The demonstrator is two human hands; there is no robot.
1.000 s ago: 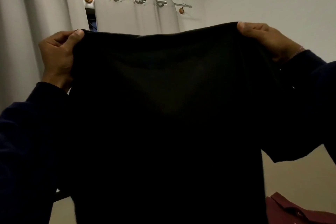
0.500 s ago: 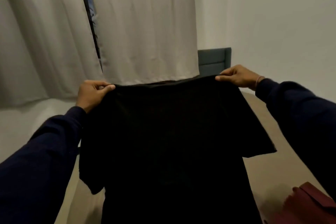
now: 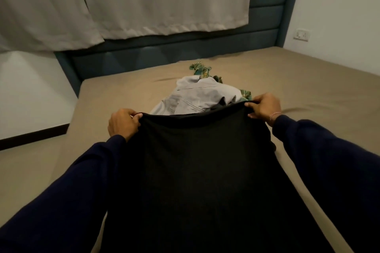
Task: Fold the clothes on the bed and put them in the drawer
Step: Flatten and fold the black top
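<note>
Two hands are on the black T-shirt (image 3: 201, 162) here, and it has come right down! A second ago it was held high in front of the curtains; half a second ago it was at chest height; now it is low over the bed (image 3: 308, 80), top edge stretched wide. The left hand (image 3: 123, 124) grips one top corner, fingers curled round the fabric, and the right hand (image 3: 264, 107) pinches the other corner just the same. The shirt's body drapes toward the camera across the tan sheet, though whether all of it lies flat I cannot tell.

Just beyond the top edge sits the waiting pile: a grey shirt (image 3: 197, 96) on top, a green plaid garment (image 3: 202, 70) peeking out behind it. No drawer in view.

My read: the shake-out is done and the lay-down is under way, so folding comes next. Early days, with at least two garments not yet folded.
</note>
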